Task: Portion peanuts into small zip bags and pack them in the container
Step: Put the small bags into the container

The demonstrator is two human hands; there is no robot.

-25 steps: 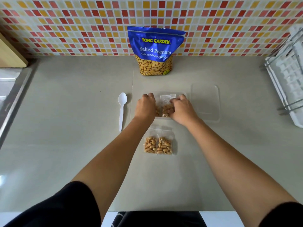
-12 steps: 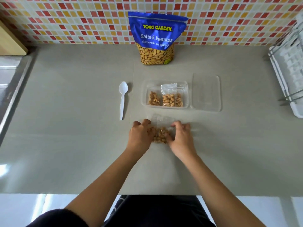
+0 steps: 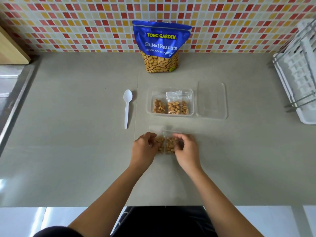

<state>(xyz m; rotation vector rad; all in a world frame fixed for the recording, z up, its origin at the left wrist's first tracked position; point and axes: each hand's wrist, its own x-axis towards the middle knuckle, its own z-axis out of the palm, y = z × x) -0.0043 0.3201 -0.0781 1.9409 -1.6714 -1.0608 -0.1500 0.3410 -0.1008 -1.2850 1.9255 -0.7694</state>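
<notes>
Mosaic wall (image 3: 85, 23) at 12 o'clock: red, orange, yellow, cream squares. Blue pouch (image 3: 161, 41), yellow and white lettering, tan peanuts below. Plain grey-beige table (image 3: 77, 151). White spoon (image 3: 127, 106) at 9 o'clock. Clear tub (image 3: 148, 101) and lid (image 3: 212, 101). Clear bags (image 3: 166, 144), tan peanuts inside. White rack (image 3: 297, 74), grey wires, at 3 o'clock. Black sleeve (image 3: 56, 232) at 7 o'clock.

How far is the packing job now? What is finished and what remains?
Done: two packed bags lie inside the clear container. In hand: the left hand and right hand grip the loose bags, apparently two, filled with peanuts, on the counter, nearer the person. Left: put these into the container, then probably fit the lid lying to its right. The spoon lies apart, untouched.
</notes>
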